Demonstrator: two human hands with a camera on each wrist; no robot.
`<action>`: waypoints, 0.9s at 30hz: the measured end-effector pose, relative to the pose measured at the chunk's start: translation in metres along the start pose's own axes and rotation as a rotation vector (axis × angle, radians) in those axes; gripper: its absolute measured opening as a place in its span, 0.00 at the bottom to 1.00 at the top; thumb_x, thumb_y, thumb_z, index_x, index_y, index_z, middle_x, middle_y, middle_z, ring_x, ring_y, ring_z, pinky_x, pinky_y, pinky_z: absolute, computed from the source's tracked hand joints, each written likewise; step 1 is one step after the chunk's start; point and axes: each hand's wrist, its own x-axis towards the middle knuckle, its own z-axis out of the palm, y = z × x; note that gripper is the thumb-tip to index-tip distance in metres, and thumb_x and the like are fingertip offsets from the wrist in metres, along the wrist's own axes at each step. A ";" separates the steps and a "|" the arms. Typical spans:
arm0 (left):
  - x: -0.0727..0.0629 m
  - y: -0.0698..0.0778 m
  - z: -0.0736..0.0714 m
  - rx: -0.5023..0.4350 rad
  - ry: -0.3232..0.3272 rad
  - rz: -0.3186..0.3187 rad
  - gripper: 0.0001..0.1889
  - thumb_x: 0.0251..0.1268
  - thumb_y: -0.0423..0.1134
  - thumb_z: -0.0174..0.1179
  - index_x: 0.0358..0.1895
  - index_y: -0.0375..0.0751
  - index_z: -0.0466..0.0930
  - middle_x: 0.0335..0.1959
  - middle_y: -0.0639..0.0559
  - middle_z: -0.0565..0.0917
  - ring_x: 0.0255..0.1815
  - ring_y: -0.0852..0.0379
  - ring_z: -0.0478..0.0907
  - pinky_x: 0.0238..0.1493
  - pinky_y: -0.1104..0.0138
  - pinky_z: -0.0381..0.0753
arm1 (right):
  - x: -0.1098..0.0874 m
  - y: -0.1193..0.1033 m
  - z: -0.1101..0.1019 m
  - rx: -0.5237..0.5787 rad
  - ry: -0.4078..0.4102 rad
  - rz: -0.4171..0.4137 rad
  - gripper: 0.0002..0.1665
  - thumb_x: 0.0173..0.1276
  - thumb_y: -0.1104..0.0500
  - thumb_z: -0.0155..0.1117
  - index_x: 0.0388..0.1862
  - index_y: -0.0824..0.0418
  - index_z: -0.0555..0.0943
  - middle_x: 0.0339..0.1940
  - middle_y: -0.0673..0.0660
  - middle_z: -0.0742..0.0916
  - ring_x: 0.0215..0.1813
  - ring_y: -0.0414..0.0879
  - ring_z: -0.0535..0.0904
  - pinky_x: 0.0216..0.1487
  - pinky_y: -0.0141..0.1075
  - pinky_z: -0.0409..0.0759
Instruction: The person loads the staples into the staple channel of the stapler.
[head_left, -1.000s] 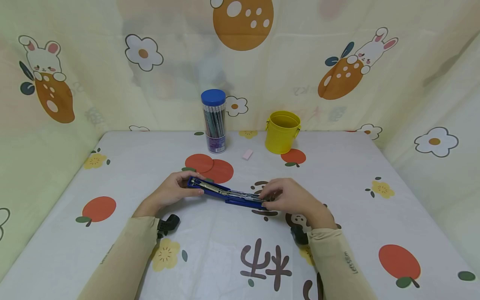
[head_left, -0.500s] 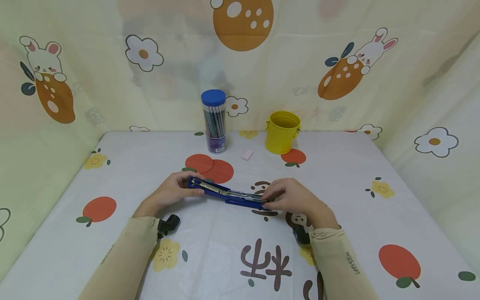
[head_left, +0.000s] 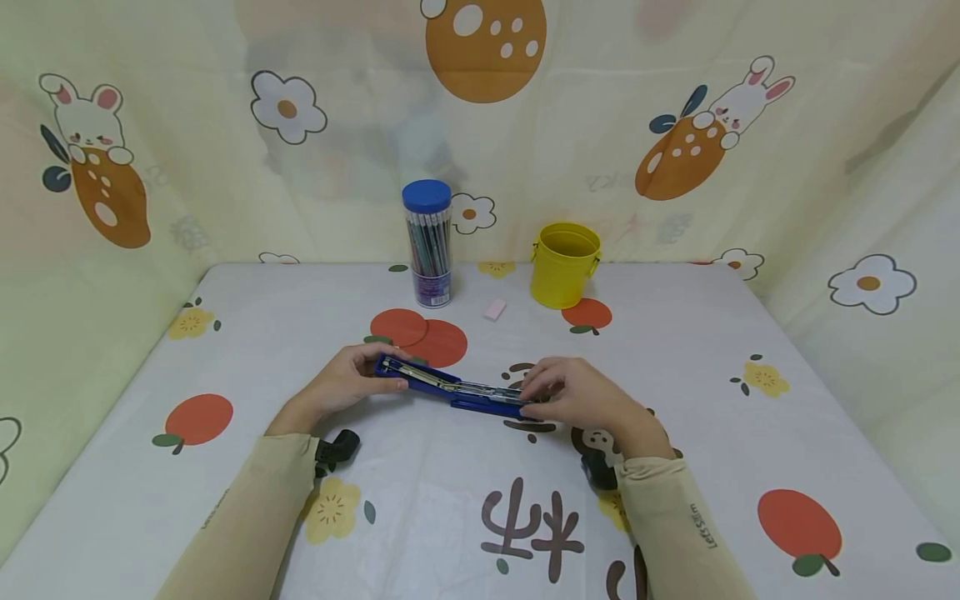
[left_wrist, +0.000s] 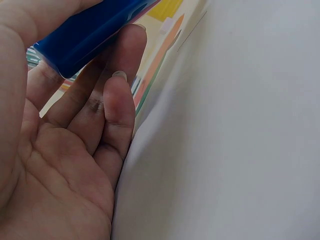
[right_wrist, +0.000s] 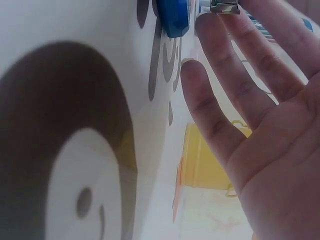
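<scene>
The printed tablecloth (head_left: 420,500) spans the area beneath both grips. A beige sleeve covers each forearm behind the hands. The left hand (head_left: 352,379) grips the left end of the stapler (head_left: 461,392), thumb on the near side, fingers curled behind. The right hand (head_left: 585,400) pinches the right end, thumb and fingers nearly closed; exact contact is partly hidden. The stapler, unfolded almost flat, spans the space between the grips, its metal magazine (head_left: 487,392) leading toward the right fingertips. Beyond the grips stand the pencil tub (head_left: 430,250), nearer the left hand's side, and the yellow bucket (head_left: 558,275), beyond the right hand. The pink block (head_left: 495,309) lies between these two.

Caution: excess downward force on both ends could strain the hinge. A loosened left grip could let the stapler twist. A right-finger slip at the magazine could release a sprung part or pinch skin.

Markings: large brown characters, nearer the wearer than the right grip, not reliably legible; right sleeve, "Let's Slim"; left sleeve, lettering too faint; tub label, barcode visible, print too small.
</scene>
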 end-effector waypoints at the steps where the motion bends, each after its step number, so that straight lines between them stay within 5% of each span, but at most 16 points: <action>1: 0.000 0.000 0.000 0.003 0.000 -0.001 0.23 0.60 0.37 0.73 0.59 0.39 0.81 0.58 0.41 0.80 0.50 0.47 0.79 0.50 0.67 0.79 | 0.000 0.000 0.000 -0.001 0.007 0.008 0.03 0.64 0.58 0.76 0.37 0.51 0.91 0.45 0.47 0.86 0.53 0.49 0.77 0.48 0.37 0.82; 9: 0.000 0.000 0.000 -0.001 0.001 -0.001 0.23 0.60 0.37 0.74 0.58 0.39 0.82 0.58 0.41 0.80 0.50 0.46 0.79 0.50 0.66 0.80 | -0.002 -0.004 -0.003 0.023 0.055 0.076 0.02 0.65 0.55 0.75 0.35 0.51 0.90 0.42 0.46 0.86 0.48 0.47 0.79 0.52 0.40 0.80; 17: -0.001 0.002 0.001 0.008 0.012 -0.018 0.22 0.60 0.39 0.74 0.58 0.43 0.82 0.57 0.43 0.80 0.50 0.46 0.79 0.49 0.66 0.80 | -0.017 0.005 -0.021 0.035 0.061 0.196 0.08 0.71 0.55 0.69 0.42 0.58 0.87 0.35 0.53 0.87 0.38 0.49 0.80 0.44 0.41 0.81; 27: -0.001 0.001 0.001 0.033 0.016 -0.023 0.23 0.60 0.38 0.74 0.59 0.42 0.81 0.57 0.42 0.80 0.49 0.46 0.79 0.50 0.67 0.80 | -0.022 0.025 -0.024 -0.127 0.041 0.291 0.03 0.68 0.56 0.72 0.36 0.54 0.90 0.38 0.50 0.85 0.42 0.48 0.76 0.46 0.43 0.78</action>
